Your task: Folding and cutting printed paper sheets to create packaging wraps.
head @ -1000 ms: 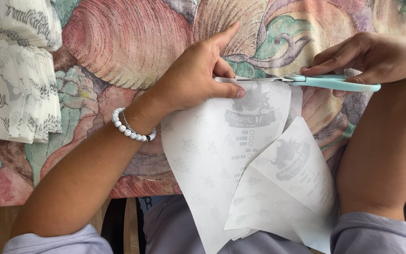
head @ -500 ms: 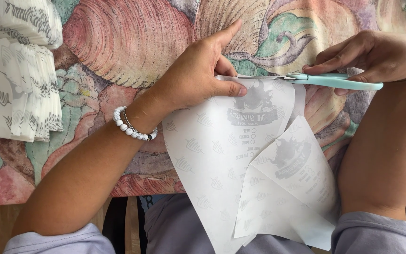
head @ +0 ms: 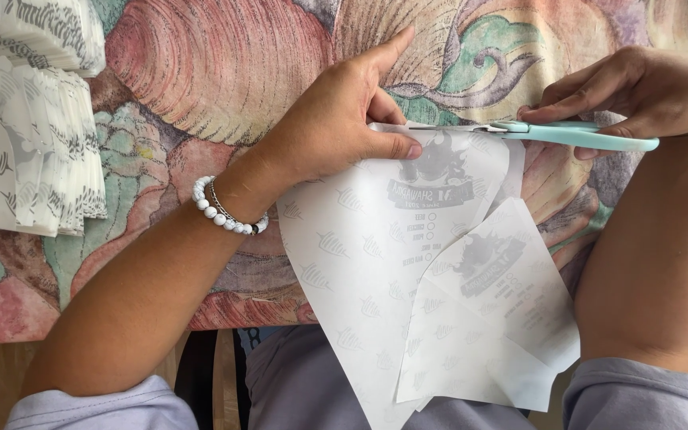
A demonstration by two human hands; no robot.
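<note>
**Scissors edged leftward along the sheet's top edge**

Since the earlier frames, little has been shifted: the scissors' blades are seen slightly farther toward nine o'clock along the sheet's top edge, and the left hand is kept pressed on the paper.

At nine o'clock, stacks of printed white sheets are piled on the patterned cloth. A white bead bracelet is worn on the left wrist. The left hand is laid flat, its thumb and fingers closed down on the top edge of the translucent printed sheet, which is spread from the centre toward six o'clock and hangs over the table edge onto the lap. A cut flap is folded over it at five o'clock. At three o'clock, the right hand is wrapped around the pale green scissors, whose blades are nearly closed on the sheet's top edge.
</note>
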